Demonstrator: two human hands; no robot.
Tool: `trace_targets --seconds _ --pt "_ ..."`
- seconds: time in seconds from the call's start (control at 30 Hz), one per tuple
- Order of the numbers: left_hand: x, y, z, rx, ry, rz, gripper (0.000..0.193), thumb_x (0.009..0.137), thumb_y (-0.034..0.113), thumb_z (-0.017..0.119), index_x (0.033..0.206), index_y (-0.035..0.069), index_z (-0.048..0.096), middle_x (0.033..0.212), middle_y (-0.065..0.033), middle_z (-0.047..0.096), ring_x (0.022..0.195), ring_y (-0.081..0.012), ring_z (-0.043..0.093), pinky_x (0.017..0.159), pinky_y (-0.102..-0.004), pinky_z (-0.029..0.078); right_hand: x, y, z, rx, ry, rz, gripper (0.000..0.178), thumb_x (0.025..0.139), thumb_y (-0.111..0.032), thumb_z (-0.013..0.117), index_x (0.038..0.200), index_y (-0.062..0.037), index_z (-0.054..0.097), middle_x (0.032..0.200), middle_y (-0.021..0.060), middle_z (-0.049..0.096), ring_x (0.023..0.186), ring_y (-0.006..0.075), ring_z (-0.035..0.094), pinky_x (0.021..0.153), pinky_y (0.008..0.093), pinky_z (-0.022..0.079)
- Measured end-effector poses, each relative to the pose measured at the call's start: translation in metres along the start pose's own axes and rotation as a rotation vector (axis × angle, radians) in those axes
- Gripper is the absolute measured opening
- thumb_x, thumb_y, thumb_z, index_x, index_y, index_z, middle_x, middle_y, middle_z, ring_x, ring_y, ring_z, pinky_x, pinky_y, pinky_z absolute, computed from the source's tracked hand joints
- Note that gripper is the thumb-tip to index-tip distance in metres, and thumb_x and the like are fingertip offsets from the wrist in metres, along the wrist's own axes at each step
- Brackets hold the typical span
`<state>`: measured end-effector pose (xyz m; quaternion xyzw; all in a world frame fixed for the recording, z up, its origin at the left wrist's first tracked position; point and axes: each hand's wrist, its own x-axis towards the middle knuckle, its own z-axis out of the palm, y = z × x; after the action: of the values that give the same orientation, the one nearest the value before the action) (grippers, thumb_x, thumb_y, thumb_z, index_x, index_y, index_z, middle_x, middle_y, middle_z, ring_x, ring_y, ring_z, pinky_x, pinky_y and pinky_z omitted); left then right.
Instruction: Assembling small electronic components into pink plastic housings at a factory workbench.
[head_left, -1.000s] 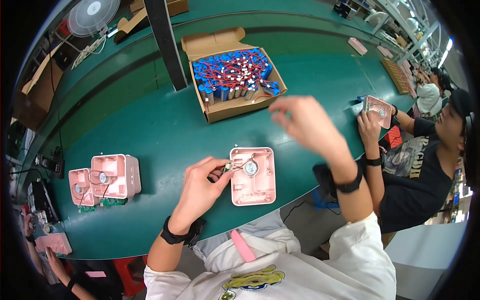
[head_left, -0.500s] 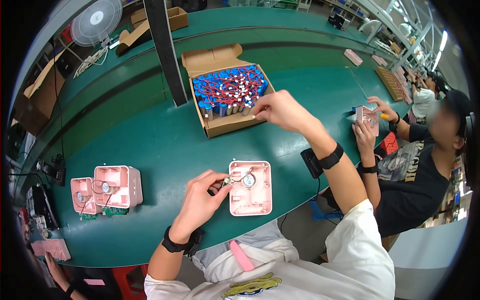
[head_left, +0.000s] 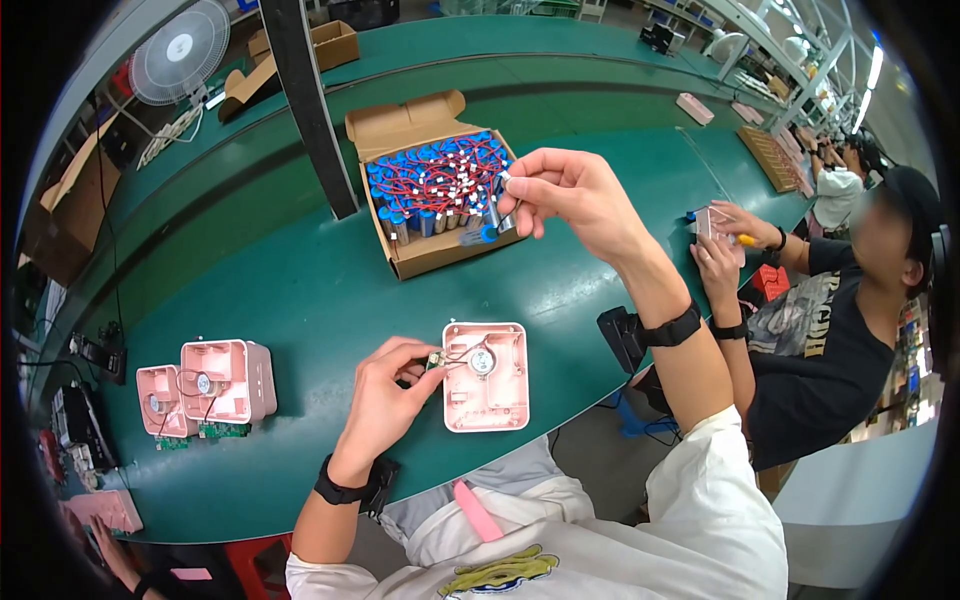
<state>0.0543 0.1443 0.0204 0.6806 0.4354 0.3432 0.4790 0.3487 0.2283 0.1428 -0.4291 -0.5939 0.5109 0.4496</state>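
R hand [head_left: 575, 195] pinched lead [head_left: 517, 208] of blue batt [head_left: 484, 236] by cardboard box [head_left: 445, 262], L hand [head_left: 388, 388] pinched small wired PCB [head_left: 436, 359] btwn thumb + finger, beside pink housing [head_left: 487, 426] w/ round spkr [head_left: 482, 361]

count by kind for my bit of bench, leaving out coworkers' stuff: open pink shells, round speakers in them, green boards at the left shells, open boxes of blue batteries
Open pink shells: 3
Round speakers: 3
Green boards: 2
Open boxes of blue batteries: 1
Total: 9
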Motion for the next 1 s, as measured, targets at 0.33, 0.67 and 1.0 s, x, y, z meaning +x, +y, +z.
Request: trace_targets --seconds 0.33,0.67,1.0 --pt "0.0 -0.017 -0.003 -0.104 -0.023 -0.048 0.025 0.09 0.002 0.078 0.111 -0.009 0.07 0.127 -0.0127 0.076 0.07 -0.0067 0.06 0.067 -0.0246 0.054 -0.031 0.012 0.034 0.173 -0.092 0.006 0.015 0.104 -0.011 0.067 0.111 0.002 0.063 0.09 0.0108 0.074 0.069 0.0131 0.07 0.062 0.025 0.056" --pt "0.0 -0.026 -0.004 -0.125 -0.036 -0.028 0.024 0.091 0.002 0.078 0.11 -0.008 0.069 0.128 -0.0116 0.075 0.07 -0.008 0.062 0.068 -0.0248 0.055 -0.05 0.028 0.057 0.11 -0.063 0.173 0.013 0.103 -0.009 0.068 0.11 0.0016 0.063 0.088 0.0097 0.074 0.068 0.0123 0.069 0.061 0.0244 0.054" --pt "-0.001 -0.026 -0.005 -0.151 -0.036 -0.069 0.025 0.09 0.004 0.079 0.11 -0.008 0.068 0.126 -0.0121 0.074 0.072 -0.0084 0.062 0.07 -0.0261 0.056 -0.056 0.013 0.065 0.09 -0.074 0.148 0.011 0.103 -0.007 0.068 0.109 0.0011 0.064 0.088 0.0085 0.074 0.07 0.0111 0.069 0.062 0.0237 0.054"
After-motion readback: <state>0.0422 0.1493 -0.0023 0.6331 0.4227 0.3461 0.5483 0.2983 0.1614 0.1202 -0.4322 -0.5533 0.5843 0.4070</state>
